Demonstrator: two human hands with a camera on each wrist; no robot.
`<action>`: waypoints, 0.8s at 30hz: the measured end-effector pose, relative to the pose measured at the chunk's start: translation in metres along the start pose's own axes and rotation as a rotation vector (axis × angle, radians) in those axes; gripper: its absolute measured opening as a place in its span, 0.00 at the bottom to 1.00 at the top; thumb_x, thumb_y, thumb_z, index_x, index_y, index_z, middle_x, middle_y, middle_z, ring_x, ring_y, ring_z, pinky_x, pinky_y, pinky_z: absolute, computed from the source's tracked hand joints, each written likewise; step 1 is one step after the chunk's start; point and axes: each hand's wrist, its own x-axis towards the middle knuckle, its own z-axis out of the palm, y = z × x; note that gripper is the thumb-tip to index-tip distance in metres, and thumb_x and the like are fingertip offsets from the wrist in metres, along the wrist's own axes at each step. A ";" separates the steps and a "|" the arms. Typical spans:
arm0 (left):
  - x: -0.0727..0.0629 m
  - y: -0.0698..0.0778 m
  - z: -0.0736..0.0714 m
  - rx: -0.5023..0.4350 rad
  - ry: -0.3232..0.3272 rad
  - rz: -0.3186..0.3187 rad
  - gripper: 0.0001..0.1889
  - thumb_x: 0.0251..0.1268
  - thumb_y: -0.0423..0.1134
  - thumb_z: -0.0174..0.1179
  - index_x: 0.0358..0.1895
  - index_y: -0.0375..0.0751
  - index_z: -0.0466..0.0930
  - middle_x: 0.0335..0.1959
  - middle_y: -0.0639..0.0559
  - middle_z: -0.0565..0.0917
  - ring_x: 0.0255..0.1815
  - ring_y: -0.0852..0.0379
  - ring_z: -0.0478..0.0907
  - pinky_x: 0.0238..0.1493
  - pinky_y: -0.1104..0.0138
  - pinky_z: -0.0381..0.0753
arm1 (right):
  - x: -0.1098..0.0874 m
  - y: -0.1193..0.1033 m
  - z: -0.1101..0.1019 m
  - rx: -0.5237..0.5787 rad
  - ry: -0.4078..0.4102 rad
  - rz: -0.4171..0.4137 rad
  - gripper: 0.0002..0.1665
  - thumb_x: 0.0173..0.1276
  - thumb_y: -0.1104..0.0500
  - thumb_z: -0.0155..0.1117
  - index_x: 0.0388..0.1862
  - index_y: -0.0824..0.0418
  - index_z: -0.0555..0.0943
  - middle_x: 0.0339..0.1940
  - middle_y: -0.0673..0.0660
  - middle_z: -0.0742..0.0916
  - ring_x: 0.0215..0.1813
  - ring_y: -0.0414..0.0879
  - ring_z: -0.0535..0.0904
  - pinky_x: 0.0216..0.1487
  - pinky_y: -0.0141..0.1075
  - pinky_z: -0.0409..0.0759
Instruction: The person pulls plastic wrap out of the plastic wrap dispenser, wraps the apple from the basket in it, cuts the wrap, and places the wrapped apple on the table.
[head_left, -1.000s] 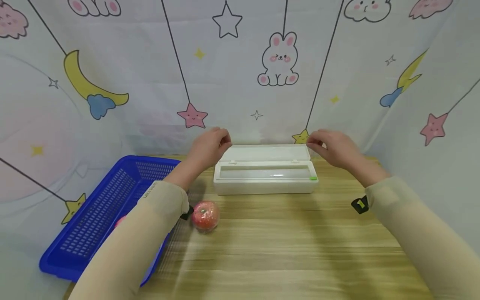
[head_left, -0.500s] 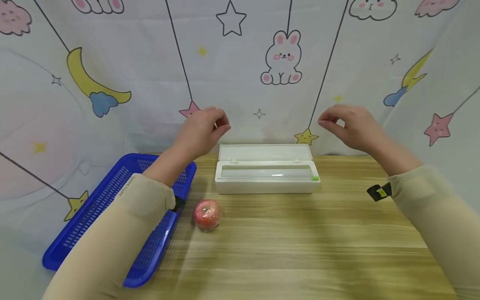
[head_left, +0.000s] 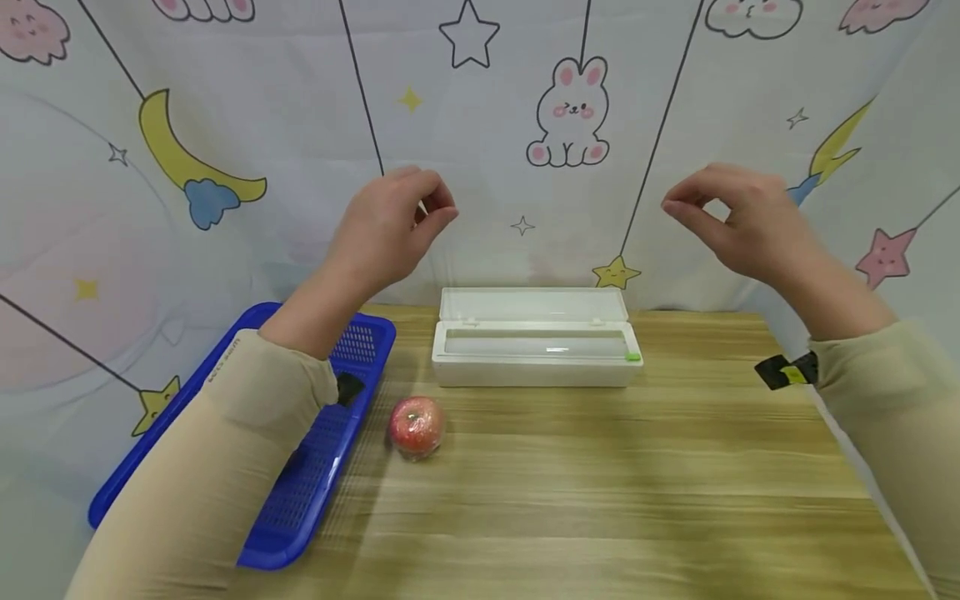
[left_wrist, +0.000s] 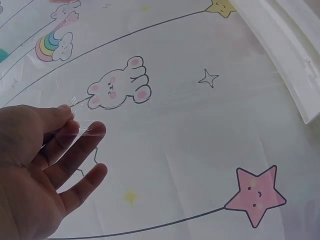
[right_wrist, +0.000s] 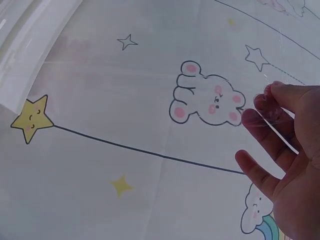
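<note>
Clear cling film is pinched between the thumb and index finger of my left hand. My right hand pinches the film's other corner; wrinkled film shows at its fingertips in the right wrist view. The sheet between the hands is almost invisible in the head view. Both hands are raised above and behind a white cling film dispenser box, one to each side. Its hinged lid stands up at the back, and a film roll shows inside.
A red apple in clear wrap sits on the wooden table, left of centre. Beside it a blue plastic basket lies partly under the left forearm. A patterned curtain hangs close behind the box.
Both hands have risen from lid height and spread apart, pinching the film throughout. The box and apple stay in place; the view shifts slightly.
</note>
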 end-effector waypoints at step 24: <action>-0.019 0.019 -0.020 -0.037 0.089 0.061 0.08 0.81 0.38 0.62 0.46 0.35 0.85 0.44 0.42 0.85 0.46 0.46 0.86 0.52 0.55 0.85 | -0.013 -0.013 -0.023 0.042 0.124 -0.095 0.05 0.69 0.71 0.73 0.42 0.66 0.90 0.35 0.57 0.89 0.46 0.14 0.69 0.45 0.19 0.63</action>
